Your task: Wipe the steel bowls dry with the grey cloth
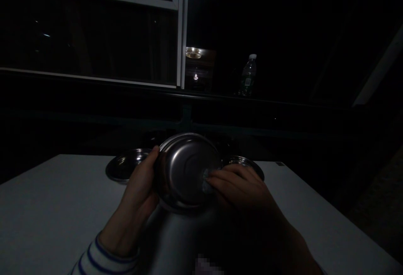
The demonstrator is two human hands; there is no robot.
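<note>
A shiny metal bowl (185, 170) is held up above the table, tilted, with its outer base towards me. My left hand (141, 187) grips its left rim, the thumb lying along the edge. Pinched in the fingers of my right hand (241, 184) is a small greyish-green scouring pad (206, 180), which rests against the lower right of the bowl's base. Most of the pad is covered by my fingers, and dim light blurs its details. Behind my left hand lies a metal dish (122, 166); another metal dish (256, 168) is partly hidden behind my right hand.
The white table (63, 208) spreads out to both sides beneath my hands. On a dark ledge beyond it stands a clear plastic bottle (248, 77) with a white cap. A window with a pale frame (181, 35) rises at the back left. The surroundings are very dark.
</note>
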